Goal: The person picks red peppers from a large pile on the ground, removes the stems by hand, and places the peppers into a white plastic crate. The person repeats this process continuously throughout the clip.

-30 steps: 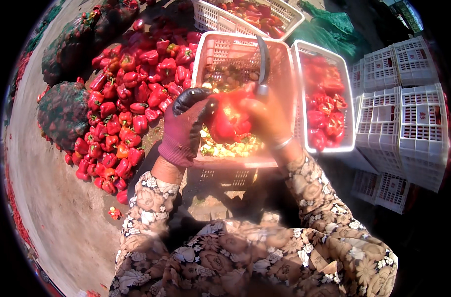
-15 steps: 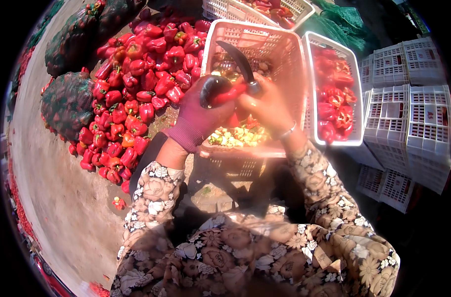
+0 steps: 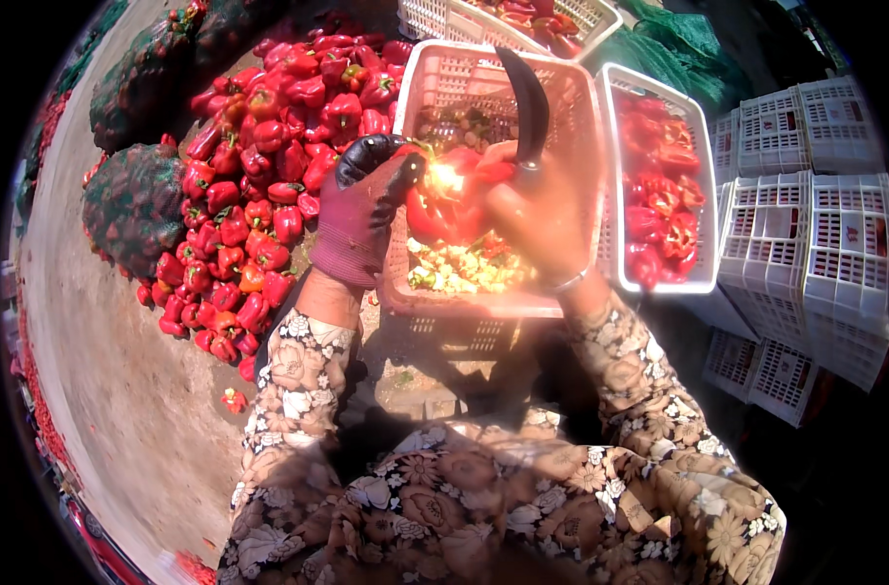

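Ground: bare concrete (image 3: 122,409), sunlit, stretching left of and below the pink crate.
Pepper heap: loose red bell peppers (image 3: 269,175) piled on the ground just left of the pink crate, running from its upper corner down past its near edge; one stray pepper (image 3: 234,400) lies apart, lower left of the crate.
Net sacks: two dark green mesh sacks (image 3: 132,210), bulging, at the far left edge of the heap, well away from the pink crate.
Empty crates: stack of white slatted crates (image 3: 815,224), right of the pink crate, beyond the white tray.
Pink crate: landmark, pink slatted plastic crate (image 3: 571,107) straight ahead of the person; its floor is littered with pale seed cores and green stem scraps (image 3: 459,273).
White tray: white crate (image 3: 703,175) touching the pink crate's right side, holding cut red pepper pieces.
Far crate: another white crate (image 3: 444,15) with red pieces, just beyond the pink crate's far rim.
Green netting: crumpled (image 3: 678,44), beyond the pink crate's far right corner.
Left hand: left hand (image 3: 366,210) in a maroon glove with dark fingertips, over the pink crate's left rim, fingers clamped round the held pepper's left side.
Held pepper: one red pepper (image 3: 444,205), above the pink crate's middle, gripped between both hands, sun glare on its top.
Right hand: bare right hand (image 3: 542,214), over the pink crate's right half, closed round the knife handle and pressed against the pepper; a thin bangle at the wrist.
Knife: curved dark blade (image 3: 529,97) rising from the right fist, tip up toward the pink crate's far wall.
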A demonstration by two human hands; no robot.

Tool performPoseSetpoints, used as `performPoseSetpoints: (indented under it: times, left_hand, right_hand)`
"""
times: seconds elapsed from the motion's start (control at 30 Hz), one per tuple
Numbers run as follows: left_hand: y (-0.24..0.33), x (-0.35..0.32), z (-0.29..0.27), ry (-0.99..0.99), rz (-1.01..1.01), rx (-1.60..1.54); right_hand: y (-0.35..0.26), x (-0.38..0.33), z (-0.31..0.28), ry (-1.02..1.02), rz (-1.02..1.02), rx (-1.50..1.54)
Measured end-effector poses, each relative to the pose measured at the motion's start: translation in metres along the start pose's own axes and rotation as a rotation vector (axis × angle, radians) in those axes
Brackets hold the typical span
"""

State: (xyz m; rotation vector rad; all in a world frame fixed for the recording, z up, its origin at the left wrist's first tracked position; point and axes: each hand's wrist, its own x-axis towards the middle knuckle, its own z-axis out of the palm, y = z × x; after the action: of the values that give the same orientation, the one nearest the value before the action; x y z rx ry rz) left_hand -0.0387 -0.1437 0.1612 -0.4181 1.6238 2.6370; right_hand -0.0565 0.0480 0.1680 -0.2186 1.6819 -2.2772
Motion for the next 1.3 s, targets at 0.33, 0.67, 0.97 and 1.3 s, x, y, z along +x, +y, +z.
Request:
performPoseSetpoints:
  times: [0.33, 0.67, 0.97, 1.3]
  left_hand:
    - [-0.016, 0.004, 0.010, -0.156, 0.058, 0.304]
    - [-0.045, 0.014, 0.009, -0.214, 0.191, 0.787]
    - [-0.029, 0.002, 0.043, -0.229, -0.140, 0.294]
    - [-0.048, 0.013, 0.044, -0.129, -0.099, 0.147]
  right_hand:
    - [-0.008, 0.007, -0.031, 0.186, 0.146, 0.152]
    - [0.012, 0.006, -0.053, -0.029, -0.343, -0.384]
    - [0.006, 0.002, -0.107, -0.007, -0.592, -0.653]
    - [-0.027, -0.029, -0.085, 0.069, -0.150, -0.538]
